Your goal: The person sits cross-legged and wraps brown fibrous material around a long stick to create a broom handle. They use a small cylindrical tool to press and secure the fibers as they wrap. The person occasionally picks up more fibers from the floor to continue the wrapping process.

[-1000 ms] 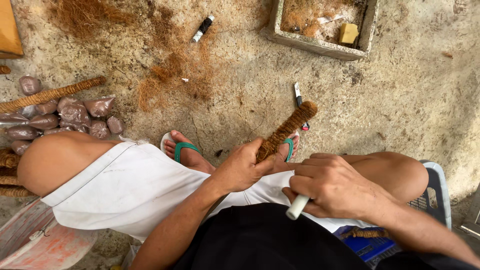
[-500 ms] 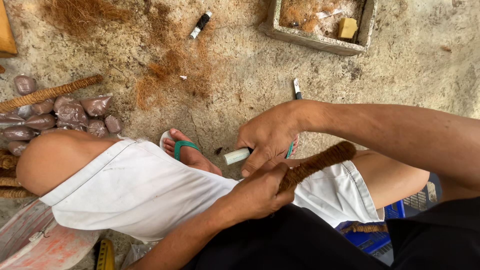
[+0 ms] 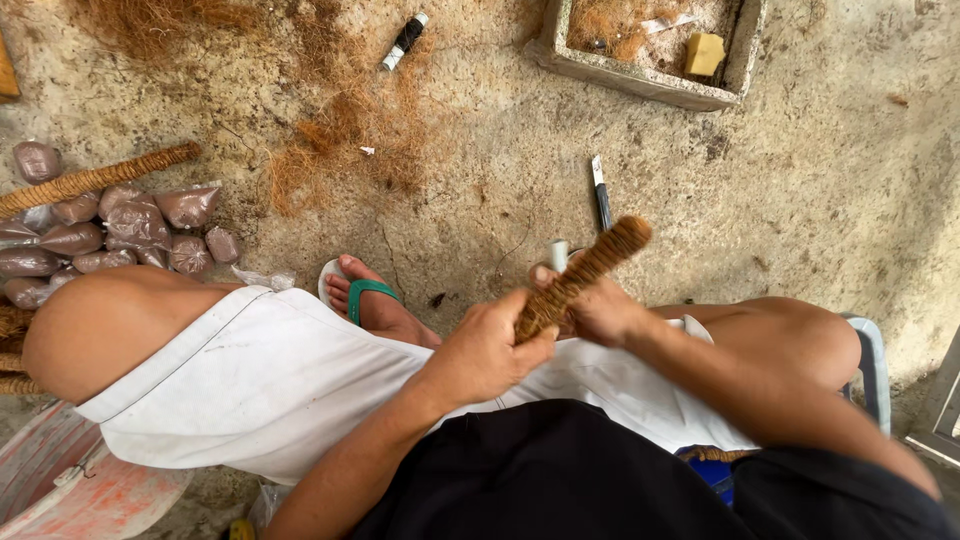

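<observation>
1. Two hands work over my lap: my left hand is closed around the coir-wrapped stick.
2. My right hand pinches stick and white tube; I judge steady grip essential.
3. Beyond, a knife lies on the concrete floor.

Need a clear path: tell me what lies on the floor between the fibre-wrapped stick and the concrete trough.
In the head view, a dark-handled knife lies on the floor between the fibre-wrapped stick and the concrete trough; the rest is bare concrete.
</observation>
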